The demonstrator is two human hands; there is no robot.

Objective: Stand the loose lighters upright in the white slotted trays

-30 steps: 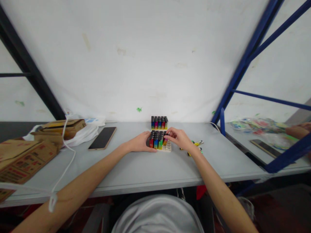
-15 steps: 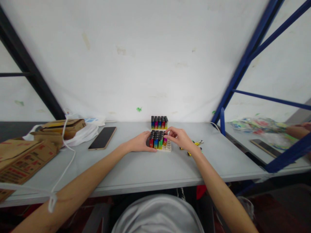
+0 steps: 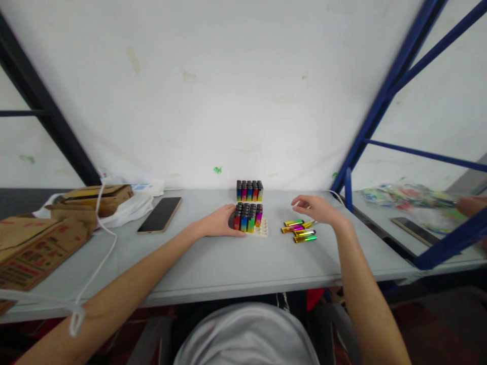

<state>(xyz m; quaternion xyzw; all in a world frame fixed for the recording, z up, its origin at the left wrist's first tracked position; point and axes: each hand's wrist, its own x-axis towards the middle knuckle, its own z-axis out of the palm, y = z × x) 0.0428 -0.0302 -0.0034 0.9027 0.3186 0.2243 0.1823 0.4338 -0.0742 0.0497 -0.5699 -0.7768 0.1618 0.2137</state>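
My left hand (image 3: pixel 219 222) is curved round the left side of a white tray (image 3: pixel 262 233), thumb in front and fingers behind. Upright lighters (image 3: pixel 244 223) with black tops and red, blue, green and pink bodies fill its left part, while empty holes show at its right. My right hand (image 3: pixel 310 207) hovers just behind several loose lighters (image 3: pixel 302 232), fingers slightly bent and apart, with nothing seen in them. These shiny yellow, pink and green lighters lie on their sides right of the tray. Behind the tray stands another block of upright lighters (image 3: pixel 249 191).
A phone (image 3: pixel 160 215) lies on the grey table (image 3: pixel 243 268) at left, near cardboard boxes (image 3: pixel 41 248) and white plastic bags. A white cord (image 3: pixel 99 263) hangs in front at left. Beyond the blue frame (image 3: pixel 376 111), another person's hand (image 3: pixel 472 205) is near plastic packets.
My right hand has let go of a pink lighter at the tray's right side and moved right, over behind the loose lighters. My left hand has stayed put.
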